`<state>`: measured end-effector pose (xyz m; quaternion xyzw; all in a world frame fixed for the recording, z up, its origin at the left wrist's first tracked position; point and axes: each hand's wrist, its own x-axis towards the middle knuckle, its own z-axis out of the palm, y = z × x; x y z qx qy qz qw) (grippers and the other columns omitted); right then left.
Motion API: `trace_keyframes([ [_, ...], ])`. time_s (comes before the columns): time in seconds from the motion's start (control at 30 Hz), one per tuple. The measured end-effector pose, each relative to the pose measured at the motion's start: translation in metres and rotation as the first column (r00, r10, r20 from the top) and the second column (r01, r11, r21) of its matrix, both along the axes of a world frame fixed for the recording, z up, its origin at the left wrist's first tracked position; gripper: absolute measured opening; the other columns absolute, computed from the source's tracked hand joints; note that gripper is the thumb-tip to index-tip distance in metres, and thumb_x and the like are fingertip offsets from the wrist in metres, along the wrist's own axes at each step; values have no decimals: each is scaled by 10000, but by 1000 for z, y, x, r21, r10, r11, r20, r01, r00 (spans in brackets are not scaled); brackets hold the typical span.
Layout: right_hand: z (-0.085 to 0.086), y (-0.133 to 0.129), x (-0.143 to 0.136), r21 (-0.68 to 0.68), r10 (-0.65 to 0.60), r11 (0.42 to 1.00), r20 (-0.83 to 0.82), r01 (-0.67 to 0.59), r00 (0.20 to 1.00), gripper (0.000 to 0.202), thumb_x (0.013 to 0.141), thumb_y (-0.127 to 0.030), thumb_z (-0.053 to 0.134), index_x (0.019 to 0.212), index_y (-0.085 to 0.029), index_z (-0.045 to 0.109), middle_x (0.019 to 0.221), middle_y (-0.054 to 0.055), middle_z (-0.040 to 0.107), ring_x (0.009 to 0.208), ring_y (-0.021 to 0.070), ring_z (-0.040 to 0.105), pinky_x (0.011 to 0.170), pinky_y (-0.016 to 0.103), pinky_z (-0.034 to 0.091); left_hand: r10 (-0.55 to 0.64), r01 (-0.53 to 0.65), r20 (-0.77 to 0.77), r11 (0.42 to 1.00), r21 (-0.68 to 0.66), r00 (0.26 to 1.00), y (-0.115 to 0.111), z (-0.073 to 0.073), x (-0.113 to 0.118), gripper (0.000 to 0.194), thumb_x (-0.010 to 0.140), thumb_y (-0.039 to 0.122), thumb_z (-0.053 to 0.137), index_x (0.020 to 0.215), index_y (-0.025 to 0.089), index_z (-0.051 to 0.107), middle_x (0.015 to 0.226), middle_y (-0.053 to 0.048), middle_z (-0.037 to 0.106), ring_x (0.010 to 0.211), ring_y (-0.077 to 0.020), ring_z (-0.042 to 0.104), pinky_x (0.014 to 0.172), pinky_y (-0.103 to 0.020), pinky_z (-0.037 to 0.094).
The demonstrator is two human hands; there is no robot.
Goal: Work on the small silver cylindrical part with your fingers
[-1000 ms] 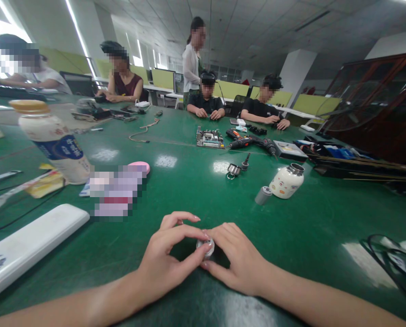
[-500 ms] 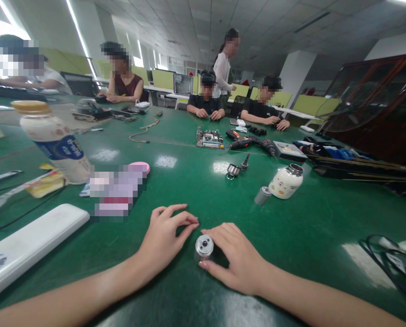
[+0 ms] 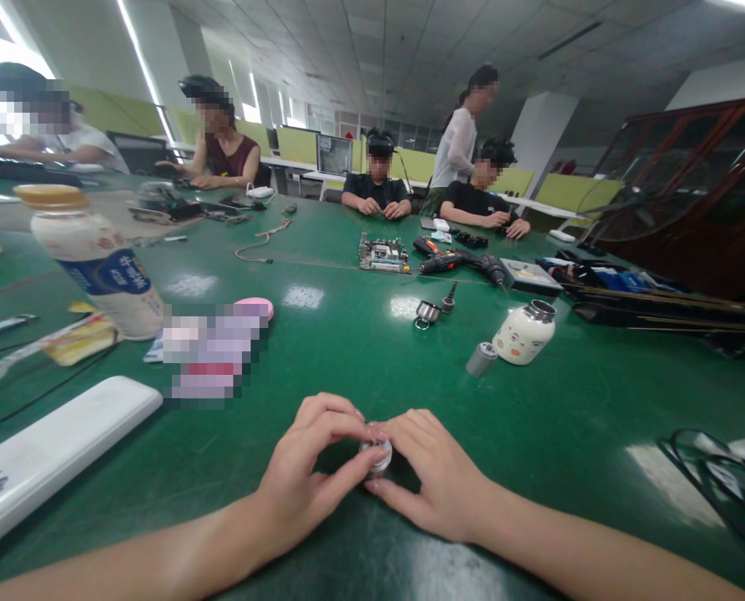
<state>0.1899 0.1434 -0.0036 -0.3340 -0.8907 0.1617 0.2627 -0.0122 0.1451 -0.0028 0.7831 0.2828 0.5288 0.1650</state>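
Note:
A motor-like silver metal cylinder (image 3: pixel 383 462) stands on the green table between my hands, its top mostly covered by fingers. From the right, my right hand (image 3: pixel 440 474) grips its side between thumb and fingers. My left hand (image 3: pixel 313 455) pinches at its upper end, thumb in front and fingertips behind. Whether a small part sits between the left fingertips is hidden. A similar silver cylinder (image 3: pixel 482 360) stands further off, tilted in view, beside a cream bottle (image 3: pixel 525 334) without a lid. Behind these lie a metal cup-shaped piece with a ring (image 3: pixel 427 314) and a dark stemmed piece (image 3: pixel 449 299).
To the left are a long white bar (image 3: pixel 65 451), a milk bottle (image 3: pixel 106 275) and a blurred-out purple item (image 3: pixel 213 359). A circuit board (image 3: pixel 385 254) and a power drill (image 3: pixel 450 260) lie ahead. Black cables (image 3: pixel 716 476) lie right. Several people are around the table.
My left hand has moved right and down onto the cylinder's top, closing its fingers there. My right hand has kept its hold. A person in the background has walked to the right.

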Motion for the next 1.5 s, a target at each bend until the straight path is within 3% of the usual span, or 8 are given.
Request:
trace_keyframes([
  [0.33,-1,0,0,-2,-4,1000,-1,4,1000,297,933,-366,585,1137,-152,565,1037,100,668,922,247,574,803,393,425,-45,42,-140,999,-23,989,0,3,-2,355,909,112,596,1239,240,566,1112,-44,710,1114,-191,602,964,-328,479],
  [0.6,2,-1,0,-23,-3,1000,14,3,1000,276,926,-369,596,1118,-172,561,1096,82,668,934,237,571,821,383,414,-24,19,-52,996,-86,998,0,5,0,295,845,87,644,1093,222,554,915,-17,669,926,-175,586,830,-299,500],
  [0.87,1,0,-1,0,-12,1000,12,12,1000,277,922,-364,599,1117,-172,555,1013,79,669,886,235,565,790,376,413,-68,60,-76,992,-110,995,0,7,0,308,858,88,620,1112,260,605,1039,-33,682,1086,-192,575,907,-313,503],
  [1.1,3,0,0,-28,-7,1000,19,8,1000,277,928,-360,591,1131,-175,556,1076,80,673,920,237,574,817,382,416,-55,53,-7,989,-141,998,1,8,1,209,824,84,656,974,222,613,877,-28,673,917,-181,587,794,-297,518],
  [1.27,1,0,0,-17,-7,1000,14,7,1000,309,928,-370,597,1156,-165,559,1122,88,670,956,242,576,843,394,418,-72,75,29,988,-138,997,0,5,2,189,847,79,640,965,226,627,889,-33,690,948,-188,607,812,-320,532],
  [1.37,1,0,0,-30,-2,1000,25,3,1000,319,925,-383,604,1159,-170,565,1116,83,672,955,240,580,837,391,423,7,-4,90,1000,-30,996,-1,1,1,211,838,39,644,886,238,593,857,-10,725,928,-181,605,810,-316,519],
  [1.5,2,0,1,-12,-16,1000,49,16,999,407,917,-415,610,1213,-143,551,1120,108,671,969,256,585,852,410,429,283,-285,109,958,6,953,5,-4,-3,168,834,95,670,850,232,573,847,-5,724,912,-195,614,830,-353,494],
])
